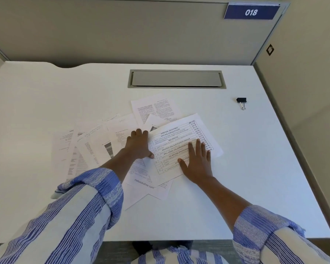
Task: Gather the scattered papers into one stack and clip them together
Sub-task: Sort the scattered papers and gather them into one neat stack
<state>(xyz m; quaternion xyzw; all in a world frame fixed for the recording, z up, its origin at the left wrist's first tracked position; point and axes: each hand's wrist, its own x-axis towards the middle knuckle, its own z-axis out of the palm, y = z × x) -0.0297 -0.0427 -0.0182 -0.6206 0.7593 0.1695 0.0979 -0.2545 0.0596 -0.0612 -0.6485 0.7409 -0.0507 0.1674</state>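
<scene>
Several papers (88, 149) lie fanned across the white desk (46, 216) at our far left, overlapping and well away from our reach; if we sweep only the near sheets, these could be left behind or slide further off. Moving right, our left hand (138, 144) rests palm down, fingers loosely curled, on the overlapped sheets in the middle, gripping nothing. A hard push here could crumple the sheets underneath or catch a corner and fold it. Next, our right hand (196, 161) lies flat and spread open on the tilted table sheet (171, 136), pinning it without grasping. Sheets poke out at different angles above and below it, so we judge the stack may clip crooked. Far right, the binder clip (241, 102) sits alone, well apart from everything.
</scene>
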